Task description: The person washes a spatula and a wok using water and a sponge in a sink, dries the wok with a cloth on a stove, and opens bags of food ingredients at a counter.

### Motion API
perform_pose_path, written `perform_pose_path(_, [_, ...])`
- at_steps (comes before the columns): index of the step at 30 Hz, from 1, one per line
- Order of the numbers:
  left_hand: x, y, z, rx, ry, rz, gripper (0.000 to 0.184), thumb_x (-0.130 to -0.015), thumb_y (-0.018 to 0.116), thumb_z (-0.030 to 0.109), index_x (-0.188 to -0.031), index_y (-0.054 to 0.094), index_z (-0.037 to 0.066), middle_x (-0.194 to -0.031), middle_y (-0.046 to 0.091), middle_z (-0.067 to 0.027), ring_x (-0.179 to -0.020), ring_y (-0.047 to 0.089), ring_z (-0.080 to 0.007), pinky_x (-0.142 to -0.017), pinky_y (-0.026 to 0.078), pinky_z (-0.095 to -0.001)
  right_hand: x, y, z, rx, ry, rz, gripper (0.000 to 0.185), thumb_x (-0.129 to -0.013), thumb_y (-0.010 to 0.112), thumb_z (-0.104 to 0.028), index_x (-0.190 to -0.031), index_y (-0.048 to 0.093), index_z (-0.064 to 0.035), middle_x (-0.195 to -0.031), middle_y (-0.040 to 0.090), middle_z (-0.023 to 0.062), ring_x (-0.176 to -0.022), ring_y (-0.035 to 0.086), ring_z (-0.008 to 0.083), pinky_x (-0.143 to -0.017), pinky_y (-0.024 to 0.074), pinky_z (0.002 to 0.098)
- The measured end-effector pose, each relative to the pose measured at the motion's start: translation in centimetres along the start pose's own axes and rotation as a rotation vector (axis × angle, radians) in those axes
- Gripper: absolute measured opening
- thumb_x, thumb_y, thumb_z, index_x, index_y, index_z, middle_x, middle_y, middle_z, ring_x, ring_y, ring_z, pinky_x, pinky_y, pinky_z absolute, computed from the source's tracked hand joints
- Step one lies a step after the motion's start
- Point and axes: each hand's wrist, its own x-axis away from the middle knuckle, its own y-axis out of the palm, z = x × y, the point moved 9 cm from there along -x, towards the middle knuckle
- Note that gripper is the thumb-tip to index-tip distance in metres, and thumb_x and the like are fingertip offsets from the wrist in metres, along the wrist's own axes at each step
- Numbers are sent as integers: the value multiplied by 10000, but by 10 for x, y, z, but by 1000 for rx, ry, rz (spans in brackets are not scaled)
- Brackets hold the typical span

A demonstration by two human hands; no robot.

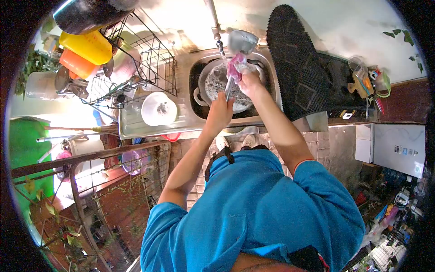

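Note:
Over the sink (195,75), my left hand (219,113) is closed round the lower end of a slim silver metal utensil (229,89). Its upper end is covered, so I cannot tell its kind. My right hand (250,84) grips a pink, sudsy scrubbing cloth (235,65) pressed around that upper part. Right below both hands, a two-handled metal pot (198,96) sits in the basin, holding foamy grey water. A greyish translucent tub (242,41) stands behind the cloth, beside the tap (219,44).
On the drainboard left of the sink is a white bowl (158,109) with dark bits inside. A black wire dish rack (156,63) holds yellow (87,47) and orange containers (79,63). A black textured mat (297,63) lies along the sink's right side.

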Motion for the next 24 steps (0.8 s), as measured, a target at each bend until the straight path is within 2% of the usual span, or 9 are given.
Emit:
perform_pose_path(6, [22,5,0,-97,-22,20,220,-897,501,129,-925,350,-28,-670,549,-319,-690,551,-512,-583,415,-573,-17,-16,-1,-130,19,254,88,-863,508,-61,-927,568,-68,-797,624,80,-612,610,189,-525,502,307])
perform_pose_path(8, [24,9,-15,-222,-185,-66,216,-906,478,144,-926,346,-25,-686,558,-320,-691,551,-516,-588,422,-582,-10,-5,-11,-1,3,248,69,-853,525,-51,-893,575,-77,-781,622,76,-591,613,184,-488,494,297])
perform_pose_path(10, [23,6,-14,-249,-158,-59,215,-913,457,159,-935,346,-24,-699,565,-323,-699,555,-517,-592,433,-580,-7,-4,-10,78,-20,319,54,-820,569,-32,-859,576,-69,-760,621,72,-603,620,181,-476,494,295])
perform_pose_path(12, [22,4,-20,-296,-219,-78,212,-915,450,160,-937,348,-25,-704,567,-326,-705,562,-512,-597,439,-578,-12,-6,-5,23,-40,287,90,-779,595,-7,-847,578,-63,-746,618,68,-599,622,179,-472,505,299])
perform_pose_path(14, [21,1,-24,-313,-229,-81,213,-917,446,165,-936,353,-26,-699,571,-320,-701,567,-509,-603,443,-575,-17,-12,-4,120,-84,266,109,-754,581,12,-841,585,-52,-735,615,65,-592,622,187,-486,522,308])
perform_pose_path(17, [23,-4,-21,-263,-170,-51,203,-911,463,156,-922,368,-24,-679,568,-309,-682,564,-503,-593,437,-574,-8,-13,-10,203,-116,306,112,-742,562,19,-832,592,-40,-725,615,73,-586,622,196,-509,536,311])
perform_pose_path(19, [22,-6,-21,-247,-154,-62,244,-896,506,194,-987,405,-9,-736,582,-322,-739,574,-505,-639,446,-564,0,-10,-20,209,-122,311,108,-745,563,15,-833,594,-38,-724,617,75,-584,621,196,-510,536,309])
perform_pose_path(21, [22,-16,-19,-223,-113,-40,220,-892,515,165,-942,397,-13,-697,568,-313,-700,563,-502,-603,432,-568,1,12,-25,176,-84,19,114,-755,570,-4,-863,586,-36,-716,616,90,-567,612,189,-523,537,321])
perform_pose_path(24, [23,-25,-21,-180,-67,-12,222,-881,541,149,-905,397,-18,-665,558,-299,-675,553,-498,-578,420,-561,-3,-10,-15,190,-90,72,121,-784,577,-42,-898,563,-4,-757,625,117,-610,618,204,-586,532,330])
